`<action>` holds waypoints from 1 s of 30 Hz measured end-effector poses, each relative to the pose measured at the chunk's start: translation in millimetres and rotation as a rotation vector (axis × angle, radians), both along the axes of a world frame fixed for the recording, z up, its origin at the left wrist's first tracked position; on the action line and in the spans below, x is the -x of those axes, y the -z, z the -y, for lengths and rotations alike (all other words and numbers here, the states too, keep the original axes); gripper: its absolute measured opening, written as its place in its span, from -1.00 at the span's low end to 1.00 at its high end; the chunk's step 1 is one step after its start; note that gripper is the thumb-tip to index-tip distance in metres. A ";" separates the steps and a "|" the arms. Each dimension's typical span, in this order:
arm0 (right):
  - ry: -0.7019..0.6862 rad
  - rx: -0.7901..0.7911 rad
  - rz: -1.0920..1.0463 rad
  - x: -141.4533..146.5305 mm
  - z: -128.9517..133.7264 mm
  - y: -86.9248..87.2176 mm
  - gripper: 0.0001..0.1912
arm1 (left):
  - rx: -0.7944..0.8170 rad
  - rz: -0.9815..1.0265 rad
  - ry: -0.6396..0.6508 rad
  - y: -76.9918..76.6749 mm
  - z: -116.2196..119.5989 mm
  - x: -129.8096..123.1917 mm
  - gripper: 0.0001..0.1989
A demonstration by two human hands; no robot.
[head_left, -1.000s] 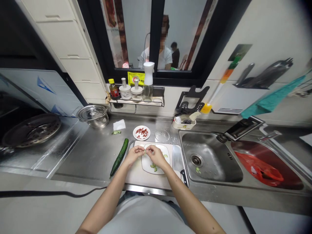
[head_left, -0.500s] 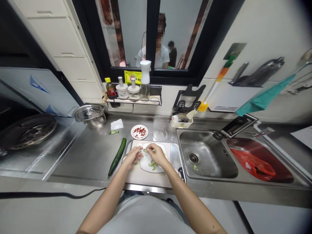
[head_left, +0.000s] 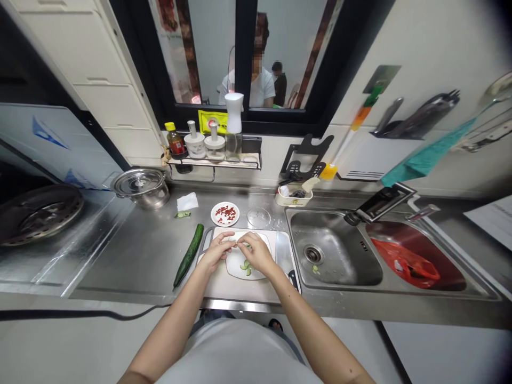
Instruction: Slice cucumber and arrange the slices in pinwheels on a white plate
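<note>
My left hand [head_left: 216,253] and my right hand [head_left: 257,253] meet fingertip to fingertip above a white plate [head_left: 236,271]. Both pinch at the meeting point; whatever sits between the fingertips is too small and covered to make out. Thin pale-green cucumber slices [head_left: 246,267] lie on the plate, which rests on a light cutting board [head_left: 221,291]. Along the board's right side lies a knife [head_left: 284,248] with a dark handle. A whole cucumber [head_left: 188,257] lies left of the board. Small red pieces fill a little white dish [head_left: 225,214] behind it.
To the right is a steel sink [head_left: 340,256] with a red plastic bag [head_left: 408,264] in its far basin. A lidded pot [head_left: 142,188] and a white tissue [head_left: 187,201] stand left. Seasoning jars [head_left: 195,145] line a wall rack. A person shows in the window.
My right hand has shifted left and my left hand has closed in, so their fingertips now touch. The whole view has moved slightly.
</note>
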State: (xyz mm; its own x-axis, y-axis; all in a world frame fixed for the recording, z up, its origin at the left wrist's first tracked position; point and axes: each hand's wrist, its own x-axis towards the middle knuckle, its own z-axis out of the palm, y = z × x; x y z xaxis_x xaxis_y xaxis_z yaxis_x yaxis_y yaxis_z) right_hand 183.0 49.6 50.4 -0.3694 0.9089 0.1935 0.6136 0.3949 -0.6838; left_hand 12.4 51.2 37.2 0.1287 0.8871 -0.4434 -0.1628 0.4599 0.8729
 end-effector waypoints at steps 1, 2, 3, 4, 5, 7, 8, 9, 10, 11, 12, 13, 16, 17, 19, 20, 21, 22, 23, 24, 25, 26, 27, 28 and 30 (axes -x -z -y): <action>0.001 -0.003 0.001 -0.2 0.2 0.4 -0.84 | -0.006 -0.014 -0.001 -0.9 0.0 -0.3 -0.39; 0.003 -0.007 0.000 -0.4 0.3 0.9 -0.84 | -0.011 -0.024 -0.001 -1.8 0.0 -0.5 -0.38; 0.005 -0.011 -0.002 -0.5 0.3 1.3 -0.85 | -0.015 -0.030 0.000 -2.6 0.0 -0.7 -0.37; 0.007 -0.015 -0.004 -0.4 0.2 1.7 -0.86 | -0.020 -0.033 0.001 -3.4 0.0 -0.7 -0.36; 0.007 -0.018 -0.006 -0.2 0.0 1.9 -0.86 | -0.026 -0.035 0.003 -4.1 -0.1 -0.6 -0.36; 0.007 -0.018 -0.011 0.4 -0.6 2.4 -0.87 | -0.042 -0.047 0.004 -5.2 -0.3 -0.1 -0.36; 0.008 -0.015 -0.016 0.8 -1.0 2.7 -0.87 | -0.052 -0.056 0.004 -5.6 -0.6 0.3 -0.37; 0.007 -0.013 -0.023 1.1 -1.5 3.0 -0.87 | -0.065 -0.065 0.006 -6.1 -0.9 0.8 -0.37; 0.005 -0.012 -0.035 1.5 -2.0 3.5 -0.87 | -0.078 -0.075 0.008 -6.5 -1.3 1.2 -0.38; 0.001 -0.013 -0.050 1.8 -2.6 4.0 -0.86 | -0.093 -0.084 0.011 -7.0 -1.9 1.6 -0.38; -0.005 -0.016 -0.065 2.0 -3.2 4.5 -0.86 | -0.107 -0.091 0.012 -7.5 -2.4 1.9 -0.38; -0.011 -0.018 -0.081 2.1 -3.9 5.0 -0.86 | -0.121 -0.094 0.013 -8.1 -3.0 2.2 -0.38; -0.011 -0.011 -0.118 2.1 -5.7 5.8 -0.87 | -0.168 -0.078 0.007 -9.5 -4.9 2.5 -0.40; -0.007 -0.003 -0.126 2.1 -6.3 5.7 -0.88 | -0.185 -0.068 0.006 -9.7 -5.4 2.5 -0.41; 0.004 0.020 -0.138 2.3 -7.1 5.3 -0.88 | -0.223 -0.052 0.007 -9.3 -6.6 2.5 -0.43; 0.012 0.035 -0.144 2.5 -7.4 5.3 -0.88 | -0.242 -0.046 0.009 -8.7 -7.1 2.7 -0.43; 0.021 0.053 -0.150 3.0 -7.7 5.4 -0.88 | -0.261 -0.043 0.013 -7.8 -7.8 3.1 -0.44; 0.030 0.072 -0.156 3.5 -8.0 5.9 -0.88 | -0.281 -0.043 0.019 -6.8 -8.4 3.6 -0.44; 0.040 0.094 -0.164 4.1 -8.5 6.9 -0.88 | -0.300 -0.045 0.027 -5.5 -9.1 4.3 -0.45; 0.048 0.118 -0.173 4.7 -9.0 8.3 -0.88 | -0.319 -0.051 0.039 -4.2 -9.8 5.1 -0.45; 0.054 0.145 -0.185 5.3 -9.7 10.2 -0.88 | -0.337 -0.061 0.052 -2.8 -10.5 6.0 -0.45; 0.059 0.173 -0.198 5.8 -10.6 12.5 -0.87 | -0.354 -0.073 0.066 -1.5 -11.2 6.9 -0.45; 0.062 0.201 -0.214 6.2 -11.6 15.0 -0.87 | -0.369 -0.084 0.078 -0.1 -11.8 7.8 -0.46; 0.063 0.225 -0.232 6.4 -12.8 17.6 -0.86 | -0.382 -0.092 0.087 1.3 -12.4 8.6 -0.46; 0.060 0.265 -0.268 6.3 -15.0 22.4 -0.85 | -0.398 -0.102 0.100 3.8 -13.3 10.0 -0.47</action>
